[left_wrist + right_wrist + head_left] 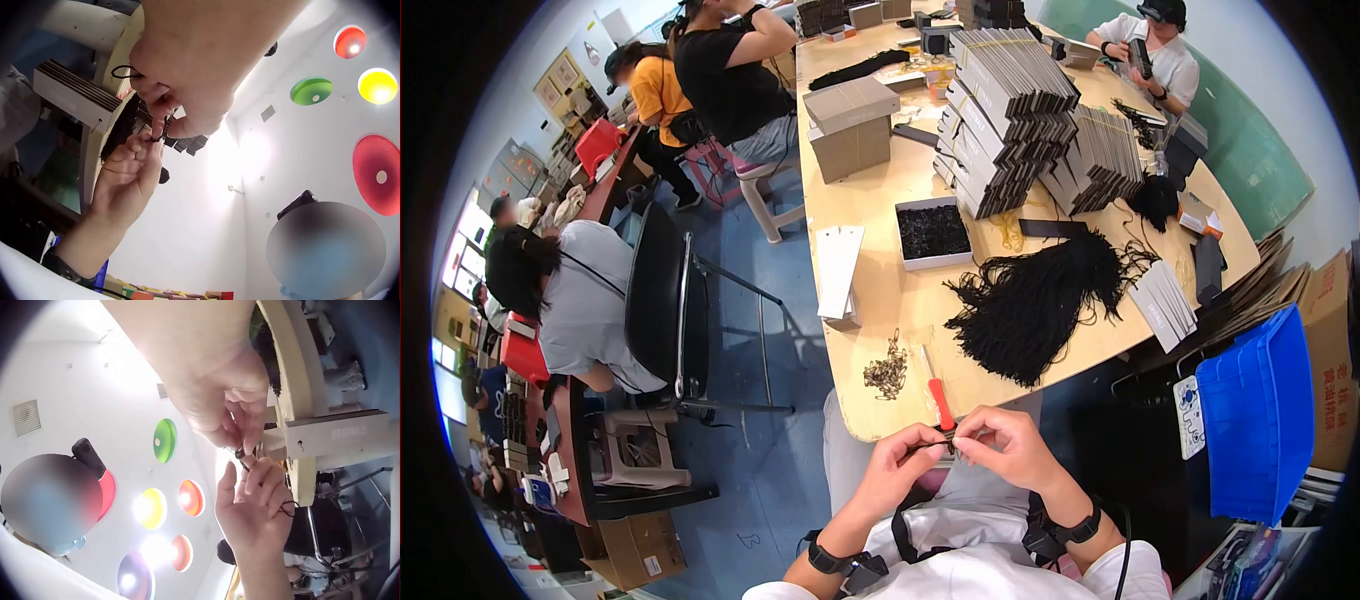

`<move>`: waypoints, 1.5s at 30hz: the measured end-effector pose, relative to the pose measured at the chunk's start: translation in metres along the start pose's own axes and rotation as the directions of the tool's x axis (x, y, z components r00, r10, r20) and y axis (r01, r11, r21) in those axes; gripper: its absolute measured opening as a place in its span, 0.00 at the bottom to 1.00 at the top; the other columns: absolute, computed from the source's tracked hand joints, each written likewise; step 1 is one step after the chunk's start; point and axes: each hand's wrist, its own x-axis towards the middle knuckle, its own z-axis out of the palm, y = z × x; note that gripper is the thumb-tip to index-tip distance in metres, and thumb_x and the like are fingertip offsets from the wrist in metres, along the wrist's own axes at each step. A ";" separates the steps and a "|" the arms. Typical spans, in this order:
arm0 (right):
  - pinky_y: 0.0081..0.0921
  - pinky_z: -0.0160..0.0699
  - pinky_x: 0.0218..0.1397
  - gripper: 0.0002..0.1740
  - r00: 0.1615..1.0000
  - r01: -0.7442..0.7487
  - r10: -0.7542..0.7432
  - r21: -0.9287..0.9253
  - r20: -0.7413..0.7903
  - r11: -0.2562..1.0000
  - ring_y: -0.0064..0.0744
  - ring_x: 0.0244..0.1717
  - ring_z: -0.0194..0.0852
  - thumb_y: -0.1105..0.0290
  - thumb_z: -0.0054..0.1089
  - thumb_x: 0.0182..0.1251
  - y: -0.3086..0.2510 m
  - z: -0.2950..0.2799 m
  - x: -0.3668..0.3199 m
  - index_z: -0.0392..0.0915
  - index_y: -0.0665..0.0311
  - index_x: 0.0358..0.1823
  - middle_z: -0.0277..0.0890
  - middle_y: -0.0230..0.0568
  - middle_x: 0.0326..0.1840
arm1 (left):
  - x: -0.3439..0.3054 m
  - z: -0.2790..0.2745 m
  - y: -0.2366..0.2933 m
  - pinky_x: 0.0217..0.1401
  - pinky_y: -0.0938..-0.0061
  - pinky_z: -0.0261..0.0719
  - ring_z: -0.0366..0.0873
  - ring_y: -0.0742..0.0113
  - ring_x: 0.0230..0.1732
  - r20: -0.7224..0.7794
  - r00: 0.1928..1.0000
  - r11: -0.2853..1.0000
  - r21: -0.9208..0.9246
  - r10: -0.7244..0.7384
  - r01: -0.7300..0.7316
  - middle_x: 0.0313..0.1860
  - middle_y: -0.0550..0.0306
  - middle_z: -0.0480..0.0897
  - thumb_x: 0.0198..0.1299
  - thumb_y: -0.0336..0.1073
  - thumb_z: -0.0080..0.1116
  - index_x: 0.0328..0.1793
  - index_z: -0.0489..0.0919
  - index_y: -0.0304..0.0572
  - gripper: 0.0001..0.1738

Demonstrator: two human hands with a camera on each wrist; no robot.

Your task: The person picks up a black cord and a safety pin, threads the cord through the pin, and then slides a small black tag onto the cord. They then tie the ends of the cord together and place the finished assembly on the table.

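Both hands meet in front of the lap, at the near table edge. My left hand [900,468] pinches a thin black cord [119,68], part of which sticks out as a loop behind its fingers. Fingertip to fingertip with it, my right hand [1012,450] pinches the cord where a small dark knot or fitting [239,453] shows, mostly hidden by the fingers. A red-handled tool [941,404] lies on the table just beyond the fingertips. Left of the tool is a pile of small brass-coloured metal clips [886,374].
A big bundle of black cords [1030,310] spreads over the table [860,270]. Behind it stand a box of black pieces [933,232] and tall stacks of grey boards [1010,110]. A blue bin [1255,410] is at the right. Other people sit around the room.
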 end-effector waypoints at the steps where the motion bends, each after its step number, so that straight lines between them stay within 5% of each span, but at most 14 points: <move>1: 0.19 0.79 0.41 0.05 1.000 0.003 -0.003 -0.012 0.002 1.000 0.18 0.36 0.77 0.75 0.61 0.64 0.000 0.000 0.000 0.78 0.70 0.38 0.78 0.34 0.35 | 0.000 0.001 0.000 0.40 0.89 0.67 0.68 0.86 0.36 -0.011 1.000 1.000 -0.003 -0.001 0.001 0.38 0.67 0.77 0.65 0.30 0.57 0.46 0.77 0.34 0.07; 9: 0.20 0.81 0.41 0.06 1.000 0.009 -0.009 -0.059 0.005 0.998 0.20 0.34 0.78 0.75 0.61 0.64 -0.004 -0.001 -0.001 0.78 0.70 0.39 0.79 0.36 0.34 | 0.000 0.004 0.001 0.35 0.91 0.65 0.67 0.87 0.34 0.010 1.000 0.999 0.043 -0.020 0.020 0.38 0.67 0.77 0.65 0.30 0.58 0.47 0.77 0.33 0.08; 12: 0.21 0.82 0.40 0.07 0.997 -0.048 0.045 0.057 0.057 0.997 0.21 0.33 0.78 0.75 0.60 0.66 -0.004 -0.003 -0.002 0.77 0.72 0.40 0.79 0.38 0.34 | 0.001 0.004 0.002 0.34 0.90 0.64 0.65 0.88 0.33 0.035 0.999 1.000 -0.021 -0.003 0.004 0.37 0.68 0.76 0.66 0.31 0.58 0.46 0.77 0.34 0.08; 14: 0.22 0.82 0.37 0.07 0.984 -0.132 0.088 0.300 0.157 0.945 0.23 0.33 0.79 0.74 0.57 0.68 -0.001 -0.005 -0.003 0.75 0.73 0.41 0.79 0.40 0.33 | 0.002 -0.003 -0.002 0.34 0.88 0.64 0.65 0.86 0.33 0.158 0.987 0.998 -0.048 -0.022 0.030 0.35 0.69 0.75 0.67 0.33 0.56 0.45 0.76 0.36 0.08; 18: 0.23 0.82 0.36 0.07 0.950 -0.259 0.154 0.409 0.272 0.875 0.25 0.32 0.80 0.74 0.56 0.69 -0.005 -0.010 -0.003 0.74 0.72 0.42 0.79 0.40 0.33 | 0.002 -0.010 0.001 0.41 0.82 0.69 0.72 0.81 0.39 0.255 0.961 0.987 -0.092 -0.105 0.132 0.38 0.65 0.78 0.65 0.34 0.58 0.44 0.77 0.37 0.08; 21: 0.22 0.82 0.36 0.08 0.971 -0.196 0.136 0.330 0.196 0.923 0.25 0.31 0.80 0.74 0.57 0.68 -0.011 -0.002 -0.010 0.74 0.73 0.42 0.80 0.40 0.34 | 0.001 -0.009 0.001 0.41 0.83 0.67 0.71 0.80 0.38 0.267 0.957 0.977 -0.147 -0.114 0.157 0.38 0.65 0.78 0.64 0.36 0.59 0.43 0.78 0.39 0.09; 22: 0.23 0.81 0.35 0.07 0.996 0.003 -0.007 0.048 0.087 0.999 0.28 0.30 0.81 0.75 0.58 0.67 -0.016 0.002 -0.012 0.74 0.72 0.41 0.80 0.41 0.33 | 0.001 -0.008 0.002 0.40 0.84 0.66 0.71 0.80 0.38 0.230 0.967 0.976 -0.161 -0.108 0.147 0.38 0.66 0.77 0.63 0.37 0.60 0.43 0.78 0.39 0.09; 23: 0.25 0.80 0.34 0.07 0.984 0.178 -0.178 -0.255 0.025 0.950 0.31 0.30 0.81 0.76 0.59 0.65 -0.018 0.005 -0.013 0.74 0.72 0.41 0.79 0.42 0.33 | 0.001 -0.006 0.002 0.39 0.84 0.65 0.71 0.80 0.38 0.192 0.976 0.975 -0.175 -0.101 0.136 0.38 0.66 0.77 0.63 0.38 0.61 0.42 0.78 0.39 0.10; 24: 0.25 0.80 0.34 0.07 0.984 0.177 -0.176 -0.254 0.024 0.951 0.31 0.30 0.81 0.76 0.59 0.65 -0.018 0.008 -0.013 0.74 0.72 0.41 0.79 0.42 0.33 | 0.001 -0.004 0.003 0.39 0.84 0.65 0.71 0.80 0.38 0.192 0.976 0.975 -0.175 -0.103 0.137 0.38 0.66 0.77 0.63 0.38 0.61 0.42 0.78 0.39 0.10; 26: 0.25 0.77 0.29 0.06 0.870 0.415 -0.491 -0.592 0.037 0.691 0.30 0.26 0.79 0.81 0.59 0.62 -0.016 0.013 -0.013 0.73 0.70 0.39 0.78 0.44 0.31 | 0.001 -0.002 0.005 0.38 0.84 0.64 0.69 0.80 0.37 0.159 0.985 0.979 -0.180 -0.064 0.093 0.37 0.66 0.76 0.62 0.38 0.61 0.40 0.78 0.39 0.10; 36: 0.27 0.78 0.29 0.11 0.900 0.347 -0.431 -0.491 -0.066 0.799 0.40 0.28 0.80 0.85 0.59 0.57 -0.008 0.025 -0.016 0.73 0.69 0.41 0.77 0.46 0.32 | 0.000 0.001 0.005 0.36 0.86 0.66 0.67 0.83 0.32 0.129 0.991 0.978 -0.209 0.029 -0.002 0.33 0.68 0.75 0.66 0.34 0.57 0.43 0.77 0.36 0.08; 38: 0.26 0.80 0.31 0.11 0.803 0.444 -0.592 -0.597 -0.065 0.668 0.38 0.29 0.82 0.85 0.60 0.56 -0.012 0.024 -0.013 0.75 0.69 0.40 0.79 0.46 0.33 | -0.001 0.002 0.005 0.38 0.85 0.66 0.67 0.82 0.34 0.101 0.993 0.992 -0.117 0.064 -0.052 0.36 0.67 0.75 0.66 0.33 0.57 0.45 0.77 0.35 0.08; 42: 0.31 0.81 0.33 0.10 0.786 0.454 -0.615 -0.615 -0.064 0.645 0.40 0.31 0.81 0.82 0.62 0.55 -0.014 0.023 -0.012 0.76 0.69 0.40 0.79 0.44 0.34 | -0.003 -0.001 0.012 0.39 0.85 0.67 0.68 0.82 0.35 0.134 0.988 0.994 -0.082 0.082 -0.071 0.37 0.66 0.75 0.66 0.33 0.56 0.47 0.77 0.34 0.09; 45: 0.30 0.81 0.32 0.10 0.840 0.437 -0.538 -0.502 -0.068 0.746 0.38 0.30 0.81 0.81 0.63 0.54 -0.016 0.020 -0.014 0.76 0.69 0.38 0.79 0.44 0.33 | -0.003 -0.002 0.011 0.39 0.85 0.67 0.67 0.82 0.35 0.161 0.986 0.991 -0.134 0.050 -0.029 0.37 0.66 0.75 0.66 0.33 0.56 0.47 0.77 0.34 0.09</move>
